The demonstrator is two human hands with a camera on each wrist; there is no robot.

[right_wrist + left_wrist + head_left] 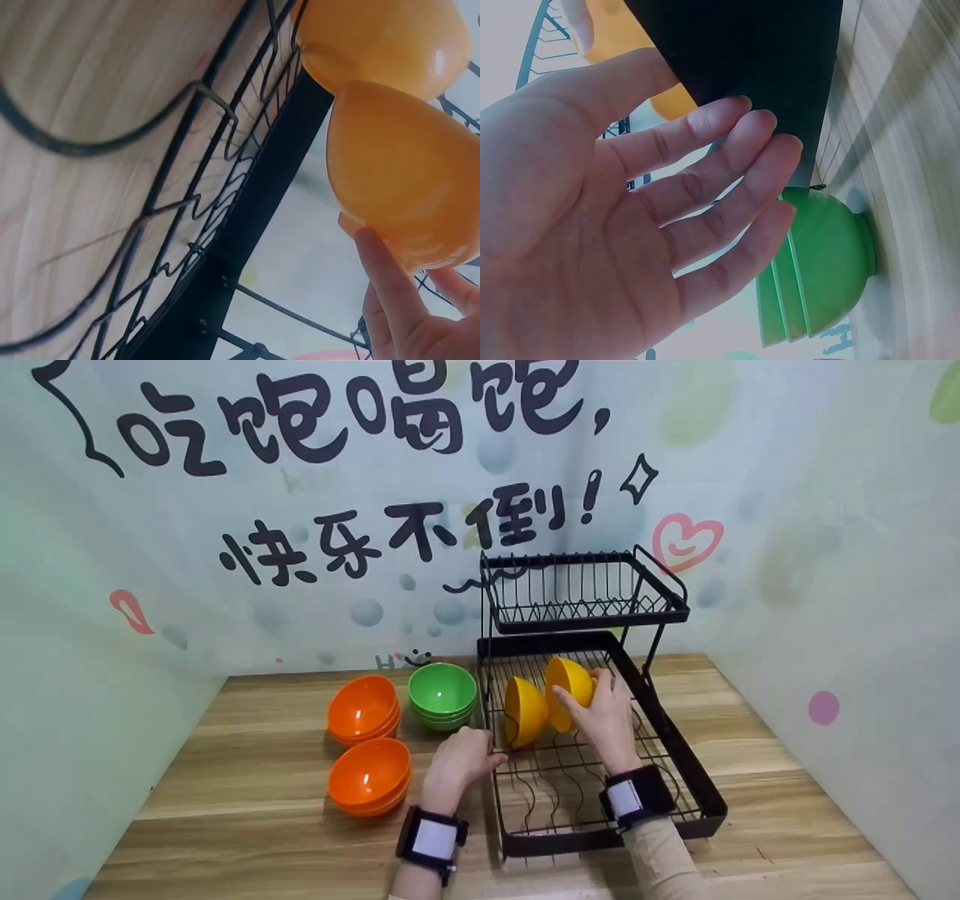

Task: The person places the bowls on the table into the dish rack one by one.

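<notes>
My right hand [604, 718] grips a yellow bowl [570, 684], thumb near the rim and fingers at the base. In the right wrist view that bowl [409, 172] is tilted on its side, above the wire floor of the black dish rack [585, 838]. Another yellow bowl [528, 712] stands on edge in the lower tier, just left of it. My left hand [459, 761] is at the rack's left side. Seen from the left wrist, the left hand [652, 180] has loosely bent, spread fingers with the tips against the black side wall [757, 67], and holds nothing.
A stack of green bowls [442, 690] stands close to the rack's left side. Left of it are two stacks of orange bowls [363, 706], one nearer the front [369, 774]. The rack's upper wire tier [592, 624] overhangs the back. A printed cloth wall [360, 637] borders the wooden table [247, 780].
</notes>
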